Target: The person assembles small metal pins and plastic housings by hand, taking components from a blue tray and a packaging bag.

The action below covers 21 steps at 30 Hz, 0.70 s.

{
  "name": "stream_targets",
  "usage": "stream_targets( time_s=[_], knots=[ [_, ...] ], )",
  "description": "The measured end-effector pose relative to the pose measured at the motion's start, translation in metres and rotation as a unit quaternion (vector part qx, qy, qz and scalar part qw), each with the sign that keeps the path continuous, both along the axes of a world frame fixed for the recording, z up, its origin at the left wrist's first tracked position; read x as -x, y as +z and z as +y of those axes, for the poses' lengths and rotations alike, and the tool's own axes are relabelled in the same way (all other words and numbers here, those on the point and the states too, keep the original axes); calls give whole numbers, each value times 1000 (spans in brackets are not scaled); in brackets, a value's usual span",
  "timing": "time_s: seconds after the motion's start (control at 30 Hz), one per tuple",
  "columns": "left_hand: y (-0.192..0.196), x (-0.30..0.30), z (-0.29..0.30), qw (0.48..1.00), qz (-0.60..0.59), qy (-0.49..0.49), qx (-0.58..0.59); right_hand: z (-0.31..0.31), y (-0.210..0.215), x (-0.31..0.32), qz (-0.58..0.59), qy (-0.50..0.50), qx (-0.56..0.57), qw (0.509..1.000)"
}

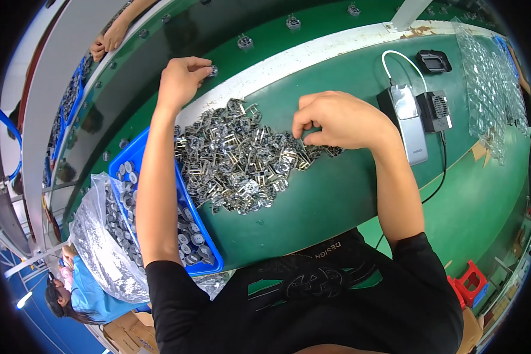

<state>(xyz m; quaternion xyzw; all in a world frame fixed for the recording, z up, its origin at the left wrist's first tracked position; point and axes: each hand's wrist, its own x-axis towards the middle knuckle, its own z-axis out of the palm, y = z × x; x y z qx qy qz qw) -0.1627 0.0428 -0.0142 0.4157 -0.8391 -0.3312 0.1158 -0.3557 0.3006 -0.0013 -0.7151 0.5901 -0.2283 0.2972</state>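
Note:
A heap of small metal brackets (242, 159) lies on the green table (336, 194) in front of me. My left hand (183, 76) reaches out past the heap to the conveyor belt's white edge and pinches a small round grey part (213, 71) between thumb and fingers. My right hand (336, 121) rests on the right end of the heap, its fingers curled down and closed on one metal bracket (310, 137). A blue bin (137, 154) of small round grey parts lies under my left forearm.
Small parts ride on the dark green conveyor belt (177, 47). A grey power bank (408, 121) with white cable and two black devices (434, 111) lie on the right. Clear plastic trays (489, 88) stack far right. Another person's hands (109, 38) work across the belt. A plastic bag (97, 248) of parts hangs at left.

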Motion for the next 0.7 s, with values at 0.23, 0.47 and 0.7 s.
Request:
stream_targets(
  time_s=[0.23, 0.47, 0.7],
  knots=[
    [26, -26, -16, 994, 12, 103, 33, -1, 13, 8, -29, -9, -61, 998],
    [10, -53, -12, 985, -82, 7, 149, -8, 8, -5, -141, -128, 156, 969],
    [11, -53, 0, 987, -81, -10, 135, -15, 2, -13, -264, -154, 212, 928]
  ],
)
